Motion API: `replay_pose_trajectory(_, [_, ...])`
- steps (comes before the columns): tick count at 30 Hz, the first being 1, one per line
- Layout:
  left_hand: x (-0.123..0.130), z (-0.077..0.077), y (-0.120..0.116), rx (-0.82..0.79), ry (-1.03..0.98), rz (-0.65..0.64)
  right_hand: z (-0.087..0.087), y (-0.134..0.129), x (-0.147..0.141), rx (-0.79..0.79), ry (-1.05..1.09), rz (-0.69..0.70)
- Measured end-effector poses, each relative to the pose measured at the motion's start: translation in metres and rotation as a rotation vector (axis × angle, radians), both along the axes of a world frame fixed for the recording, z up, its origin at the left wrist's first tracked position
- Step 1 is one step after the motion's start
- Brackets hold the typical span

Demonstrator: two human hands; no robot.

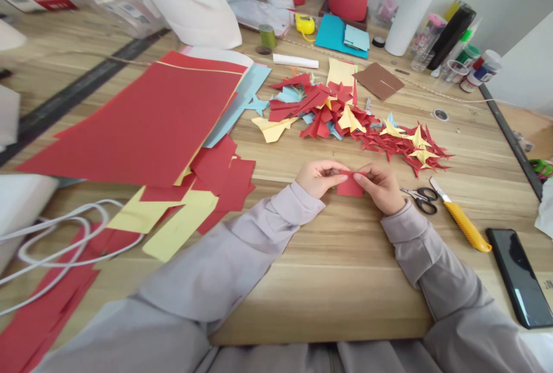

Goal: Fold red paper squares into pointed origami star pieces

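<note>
Between my two hands is a small piece of red paper (350, 187). My left hand (318, 178) pinches its upper left corner between thumb and fingers. At the upper right corner, my right hand (382, 187) grips it the same way. The paper's lower part hangs free below the thumbs. Just beyond my hands lies a heap of folded red, yellow and blue paper pieces (317, 122), some shaped like little planes. Black-handled scissors (425, 199) and a yellow utility knife (466, 226) rest on the table right of my right hand.
Large red paper sheets (147, 120) and cut yellow strips (181, 226) lie to the left, near a white cable (86, 212). A phone (521, 278) is at the right edge. Along the back stand a white bottle (410, 16), a yellow tape measure (305, 24) and teal paper (332, 33).
</note>
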State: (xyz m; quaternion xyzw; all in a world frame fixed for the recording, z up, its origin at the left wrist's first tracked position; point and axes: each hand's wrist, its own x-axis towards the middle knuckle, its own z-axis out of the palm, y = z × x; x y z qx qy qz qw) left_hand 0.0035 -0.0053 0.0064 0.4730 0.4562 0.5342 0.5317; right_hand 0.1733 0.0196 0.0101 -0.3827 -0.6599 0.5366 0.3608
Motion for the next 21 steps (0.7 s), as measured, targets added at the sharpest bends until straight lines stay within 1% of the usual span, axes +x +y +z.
replay_pose_trajectory(6, [-0.0002,-0.0002,-0.0005,-0.074,-0.009,0.017,0.0001,-0.0006,0.0011,0.015,-0.005,0.027])
replay_pose_trajectory(10, [-0.0008,-0.0008,-0.0007,-0.1,-0.035,-0.007,0.0023,-0.0005,0.0022,0.044,-0.05,-0.008])
replay_pose_trajectory(13, [-0.0002,-0.0014,-0.001,-0.059,-0.004,-0.013,0.0027,0.0002,0.003,0.076,-0.08,-0.019])
replay_pose_trajectory(17, [0.0019,-0.0014,-0.0022,0.069,0.14,-0.015,0.0022,-0.0001,0.0032,0.104,-0.116,0.03])
replay_pose_trajectory(19, [0.0027,-0.0012,-0.0028,0.079,0.183,-0.036,0.0025,-0.0008,0.0025,0.097,-0.119,0.033])
replay_pose_trajectory(21, [0.0029,-0.0008,-0.0028,0.065,0.182,-0.042,0.0029,-0.0014,0.0015,0.068,-0.102,-0.004])
